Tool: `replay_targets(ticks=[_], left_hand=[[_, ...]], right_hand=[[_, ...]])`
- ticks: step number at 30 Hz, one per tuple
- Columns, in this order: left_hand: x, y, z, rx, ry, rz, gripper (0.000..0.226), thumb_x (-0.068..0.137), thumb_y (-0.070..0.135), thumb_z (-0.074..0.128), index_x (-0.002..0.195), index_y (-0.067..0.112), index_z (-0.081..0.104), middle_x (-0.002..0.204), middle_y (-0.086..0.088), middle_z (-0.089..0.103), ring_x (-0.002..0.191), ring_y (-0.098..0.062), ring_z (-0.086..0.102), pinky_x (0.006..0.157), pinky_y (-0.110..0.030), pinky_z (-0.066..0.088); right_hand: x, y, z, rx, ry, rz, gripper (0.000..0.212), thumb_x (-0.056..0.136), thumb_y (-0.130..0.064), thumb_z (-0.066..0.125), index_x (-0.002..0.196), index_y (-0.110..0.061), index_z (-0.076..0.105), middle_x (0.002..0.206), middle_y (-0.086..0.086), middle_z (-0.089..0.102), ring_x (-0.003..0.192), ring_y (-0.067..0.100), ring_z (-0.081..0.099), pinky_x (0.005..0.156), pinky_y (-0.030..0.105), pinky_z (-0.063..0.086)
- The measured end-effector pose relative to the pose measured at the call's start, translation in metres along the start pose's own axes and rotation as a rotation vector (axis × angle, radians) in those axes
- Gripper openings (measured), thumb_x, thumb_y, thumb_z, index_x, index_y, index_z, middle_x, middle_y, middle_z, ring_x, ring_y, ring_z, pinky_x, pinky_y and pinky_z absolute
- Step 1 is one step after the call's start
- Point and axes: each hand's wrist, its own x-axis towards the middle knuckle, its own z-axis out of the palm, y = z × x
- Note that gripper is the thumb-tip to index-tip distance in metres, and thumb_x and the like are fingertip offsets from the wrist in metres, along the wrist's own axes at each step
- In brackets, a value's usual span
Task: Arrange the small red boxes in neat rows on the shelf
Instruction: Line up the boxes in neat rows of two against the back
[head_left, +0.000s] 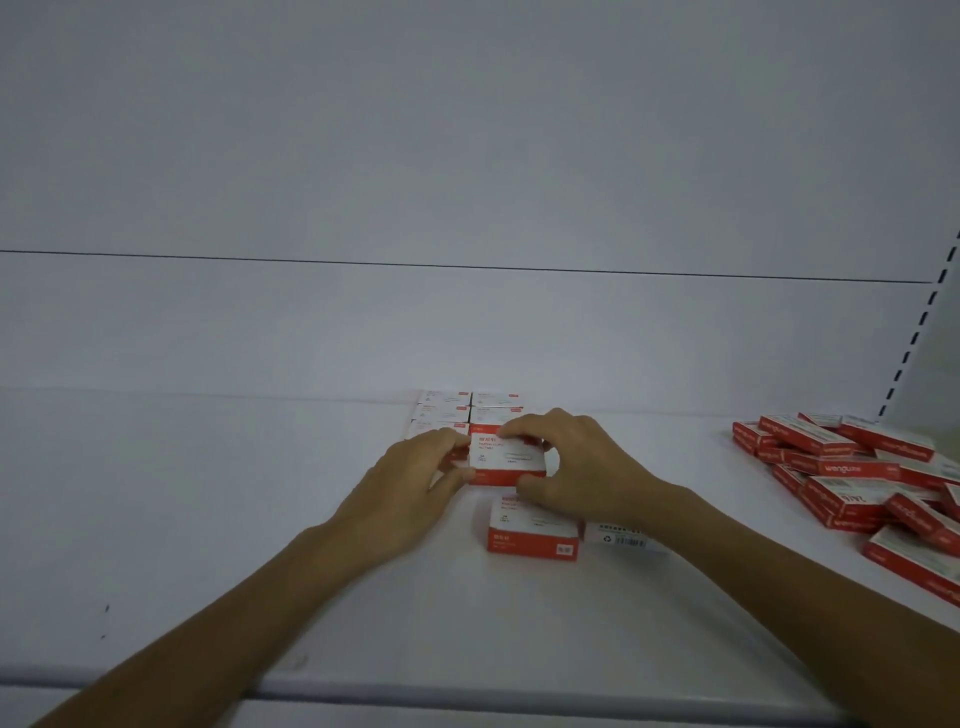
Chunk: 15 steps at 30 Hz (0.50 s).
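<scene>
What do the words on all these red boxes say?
"wengu": white letters on a red box in the right pile; the ending is blurred.
Print on the held box: too blurred to read.
Recycling sign and barcode on the white box face at the front: digits unreadable.

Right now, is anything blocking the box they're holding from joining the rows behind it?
Nothing visible. The left hand and right hand hold the red box just before the rows; a spare box lies nearer the person, the pile off right.

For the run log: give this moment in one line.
left hand: grips red box | right hand: grips same box | rows: just behind | loose pile: right
</scene>
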Motion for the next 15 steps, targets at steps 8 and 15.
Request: replay_targets(ticks=[8,15], left_hand=[[-0.012,-0.013,0.005,0.259,-0.109,0.04,0.033,0.093,0.038,0.043,0.122,0.025,0.051,0.127,0.01,0.048,0.12,-0.008,0.041,0.098,-0.022,0.031],[-0.013,-0.016,0.008,0.244,-0.095,0.049,0.034,0.094,0.036,0.042,0.125,0.025,0.048,0.131,0.01,0.046,0.122,-0.007,0.039,0.1,-0.02,0.029]], right_hand=[[0.007,0.011,-0.007,0.003,-0.074,0.118,0.041,0.079,-0.027,0.069,0.119,-0.027,0.059,0.127,-0.002,0.052,0.102,0.005,0.047,0.083,0.016,0.042],[0.024,0.008,0.003,-0.09,-0.044,0.111,0.039,0.083,-0.025,0.066,0.12,-0.018,0.057,0.125,0.002,0.054,0.109,0.014,0.051,0.091,0.022,0.044]])
